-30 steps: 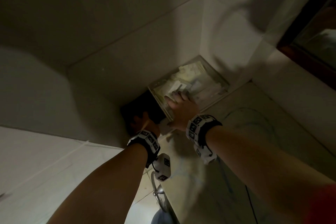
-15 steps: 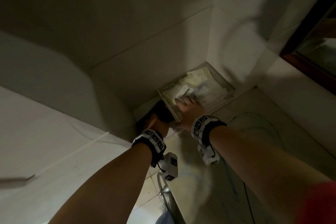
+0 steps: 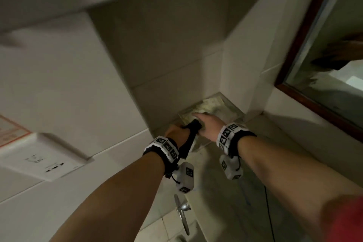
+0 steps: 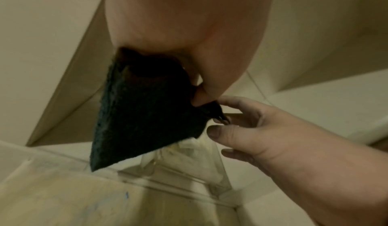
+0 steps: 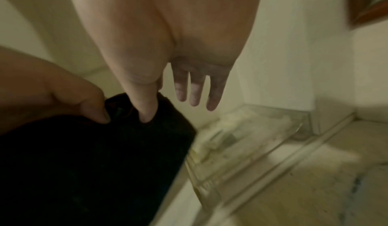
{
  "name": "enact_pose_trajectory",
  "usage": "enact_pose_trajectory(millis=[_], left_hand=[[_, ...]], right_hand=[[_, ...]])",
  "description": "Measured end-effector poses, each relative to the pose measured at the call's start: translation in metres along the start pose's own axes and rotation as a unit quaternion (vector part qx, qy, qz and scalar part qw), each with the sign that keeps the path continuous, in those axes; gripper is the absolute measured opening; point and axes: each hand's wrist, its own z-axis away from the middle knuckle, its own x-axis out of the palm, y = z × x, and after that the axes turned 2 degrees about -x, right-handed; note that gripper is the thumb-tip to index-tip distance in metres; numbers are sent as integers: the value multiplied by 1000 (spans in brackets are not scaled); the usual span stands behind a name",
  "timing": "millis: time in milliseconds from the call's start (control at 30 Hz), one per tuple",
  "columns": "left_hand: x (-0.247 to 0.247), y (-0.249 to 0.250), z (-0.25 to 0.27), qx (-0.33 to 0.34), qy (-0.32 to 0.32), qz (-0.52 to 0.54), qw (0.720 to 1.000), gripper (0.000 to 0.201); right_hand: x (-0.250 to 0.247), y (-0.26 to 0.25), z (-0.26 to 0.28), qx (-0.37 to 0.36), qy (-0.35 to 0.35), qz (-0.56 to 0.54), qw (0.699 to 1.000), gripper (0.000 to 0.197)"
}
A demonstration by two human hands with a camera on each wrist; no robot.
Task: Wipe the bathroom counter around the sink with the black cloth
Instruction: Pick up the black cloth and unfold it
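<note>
The black cloth (image 3: pixel 189 139) hangs above the pale counter (image 3: pixel 225 186), in the corner where the tiled walls meet. My left hand (image 3: pixel 177 132) grips its upper edge, and in the left wrist view the cloth (image 4: pixel 142 121) droops from that palm to a point. My right hand (image 3: pixel 204 124) pinches the cloth's right corner between thumb and forefinger, with the other fingers (image 5: pixel 194 93) straight. In the right wrist view the cloth (image 5: pixel 84 163) fills the lower left. Both hands are over the near end of a clear tray (image 3: pixel 229 113).
The clear tray (image 5: pixel 262 146) holds pale packets and sits tight in the wall corner. A wood-framed mirror (image 3: pixel 294 61) runs along the right. A white wall plate (image 3: pixel 39 157) is on the left wall. A chrome fitting (image 3: pixel 182 210) and a thin black cable (image 3: pixel 269 212) lie nearer me.
My right hand left the tray's contents and took the cloth's corner. My left hand raised the cloth off the counter beside the tray. The head view shifted, so the hands now sit lower in it.
</note>
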Motion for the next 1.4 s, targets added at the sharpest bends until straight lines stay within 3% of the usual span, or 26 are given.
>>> enact_pose_trajectory(millis=[100, 200, 300, 467, 633, 700, 767, 900, 1000, 1067, 1167, 1400], left_hand=[[-11, 12, 24, 52, -30, -16, 998, 10], [-20, 20, 41, 73, -67, -21, 995, 24], [-26, 26, 63, 115, -110, -25, 987, 21], [-25, 32, 100, 157, -187, -14, 970, 10], [-16, 25, 142, 273, -248, -101, 924, 17], [-9, 16, 159, 304, -254, -133, 908, 12], [0, 5, 178, 329, -280, -150, 889, 21], [24, -16, 230, 388, -340, -180, 838, 16], [54, -38, 267, 396, -388, -210, 805, 15], [75, -50, 294, 390, -425, -222, 786, 20], [107, -58, 335, 397, -454, -238, 761, 28], [188, -81, 414, 390, -504, -268, 723, 21]], right_hand=[[-19, -19, 25, -16, 26, -24, 999, 70], [-36, -36, 50, -34, 61, -25, 997, 49], [-50, -48, 77, -8, 91, -20, 996, 28], [-56, -67, 137, 63, 134, -1, 989, 26], [-47, -83, 211, 145, 196, 11, 970, 26], [-36, -92, 244, 196, 200, 15, 960, 31], [-22, -100, 279, 246, 219, 15, 944, 34], [11, -111, 356, 316, 237, 31, 918, 31], [38, -111, 415, 395, 240, 63, 885, 20], [53, -116, 454, 406, 224, 24, 886, 5], [68, -114, 510, 439, 235, 6, 867, 32], [104, -83, 620, 481, 295, -67, 823, 33]])
